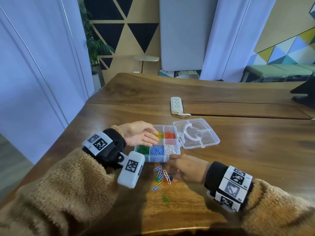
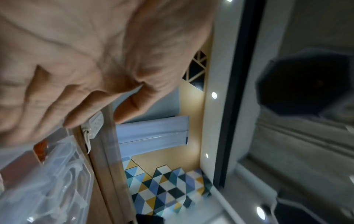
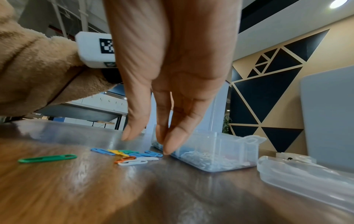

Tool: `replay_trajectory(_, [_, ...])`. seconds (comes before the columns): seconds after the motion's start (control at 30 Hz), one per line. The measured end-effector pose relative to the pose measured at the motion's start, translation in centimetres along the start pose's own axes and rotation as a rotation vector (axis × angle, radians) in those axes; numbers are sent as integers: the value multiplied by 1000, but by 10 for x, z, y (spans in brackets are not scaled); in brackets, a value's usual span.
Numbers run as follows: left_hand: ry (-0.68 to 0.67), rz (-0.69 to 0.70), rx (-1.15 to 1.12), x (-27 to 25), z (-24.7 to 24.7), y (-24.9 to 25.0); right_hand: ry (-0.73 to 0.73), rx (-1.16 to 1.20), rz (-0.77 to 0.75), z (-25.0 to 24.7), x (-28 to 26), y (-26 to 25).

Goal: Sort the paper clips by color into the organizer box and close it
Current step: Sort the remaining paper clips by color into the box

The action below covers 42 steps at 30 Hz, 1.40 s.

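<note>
While the box sits open on the wooden table in the head view, its clear lid lies folded back to the right, which leaves all the compartments reachable from above. Yellow, red, green, blue and white clips each fill their own cell. The left hand hovers palm-in over the yellow cell with fingers straight and loose, holding nothing that shows; it looks placed to drop or level yellow clips. The right hand reaches toward a small heap of loose clips just in front of the box, and one green clip lies apart, nearer the person. A power strip rests farther back.

From the left wrist, the palm and relaxed fingers fill the frame, with the lid's edge blurred below.

From the right wrist, thumb and fingers point down, parted and empty, just above the mixed clips beside the box wall, apparently poised for a pinch. Sorting is nearly done; closing remains.
</note>
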<state>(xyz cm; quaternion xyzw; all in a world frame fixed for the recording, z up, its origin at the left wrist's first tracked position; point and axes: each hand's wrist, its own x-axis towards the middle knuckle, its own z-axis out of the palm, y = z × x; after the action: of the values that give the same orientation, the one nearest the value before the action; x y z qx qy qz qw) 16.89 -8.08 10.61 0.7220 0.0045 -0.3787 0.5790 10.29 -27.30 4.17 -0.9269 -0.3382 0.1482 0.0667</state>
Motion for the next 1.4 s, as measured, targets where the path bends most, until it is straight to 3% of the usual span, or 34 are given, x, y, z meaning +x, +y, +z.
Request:
replay_trajectory(0.13, [135,113,588,-22,10,-24,-54,70,77,7,-1,5])
replay_trajectory(0.23, [89,5,1088,-32,28,-55,-82,97,102,21,-3,3])
replay_trajectory(0.3, [51,-51,1302,-30,41,-74,-87,60,115,27,-5,-5])
replay_trajectory(0.63, [180,61,1225,0,54,-87,-39,176,253,19,13,-17])
replay_trajectory(0.97, [271,233,1114,6,54,-91,1,212,228,14,16,-17])
replay_trajectory(1.23, [273,284,1154,11,65,-83,15,222,226,12,15,-18])
replay_trajectory(1.4, [253,231,1208,16,68,-80,16,263,236,12,17,-17])
